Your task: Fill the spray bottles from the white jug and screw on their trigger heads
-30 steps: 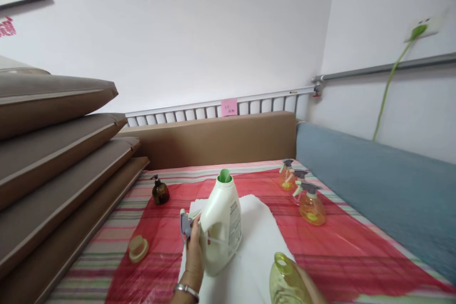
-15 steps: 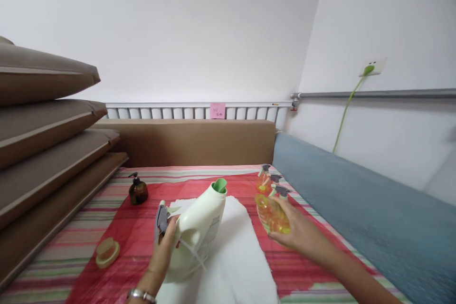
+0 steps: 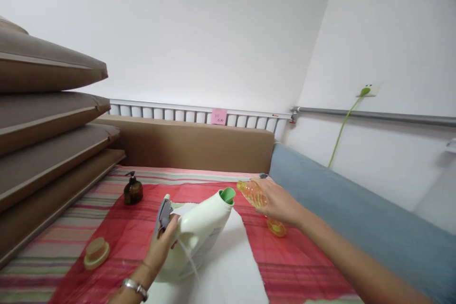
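My left hand point(image 3: 166, 242) is closed around the handle of a large white jug point(image 3: 201, 223) with a green inner spout, tilted to the right. A grey spray trigger head point(image 3: 164, 213) is held in the same hand, and its thin clear tube point(image 3: 190, 259) hangs across the jug. My right hand point(image 3: 280, 202) grips a clear yellow bottle point(image 3: 253, 194) with no sprayer on it. Its neck leans left toward the jug's spout, a short gap apart. The jug is over a white sheet point(image 3: 231, 266).
A dark pump bottle point(image 3: 133, 192) and a beige round lid point(image 3: 96, 252) are on the left of the red plastic sheet point(image 3: 149, 221). A grey sprayer top point(image 3: 263, 176) shows behind my right hand. Stacked brown cushions point(image 3: 53, 114) stand left; a blue padded side point(image 3: 342, 209) runs along the right.
My right hand has brought the yellow bottle left and up, turning its neck toward the jug's spout. The hand now covers most of the spray bottles behind. The camera view has tilted slightly.
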`<act>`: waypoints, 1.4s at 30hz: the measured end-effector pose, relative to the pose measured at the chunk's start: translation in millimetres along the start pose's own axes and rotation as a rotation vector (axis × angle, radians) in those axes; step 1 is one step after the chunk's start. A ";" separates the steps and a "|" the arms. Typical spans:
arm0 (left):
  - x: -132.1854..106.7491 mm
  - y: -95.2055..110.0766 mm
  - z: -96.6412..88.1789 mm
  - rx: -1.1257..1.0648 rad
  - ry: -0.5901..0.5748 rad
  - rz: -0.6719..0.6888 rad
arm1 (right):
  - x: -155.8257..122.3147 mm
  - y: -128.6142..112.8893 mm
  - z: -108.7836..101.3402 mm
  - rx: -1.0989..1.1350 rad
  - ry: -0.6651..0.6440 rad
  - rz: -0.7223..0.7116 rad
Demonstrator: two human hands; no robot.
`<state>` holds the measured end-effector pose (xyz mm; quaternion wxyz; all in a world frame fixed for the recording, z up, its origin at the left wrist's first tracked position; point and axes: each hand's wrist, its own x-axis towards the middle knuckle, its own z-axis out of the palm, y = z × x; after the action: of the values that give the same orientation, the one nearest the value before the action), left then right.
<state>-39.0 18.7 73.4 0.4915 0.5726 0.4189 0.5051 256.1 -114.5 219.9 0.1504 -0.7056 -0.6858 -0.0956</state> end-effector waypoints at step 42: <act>8.9 14.4 20.7 0.248 -0.315 0.002 | -13.2 20.5 3.1 -0.440 -0.059 -0.217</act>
<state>-17.5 22.2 89.0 0.4763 0.7010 0.3952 0.3543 275.7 -126.2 210.8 -0.0383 -0.6461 -0.7243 -0.2376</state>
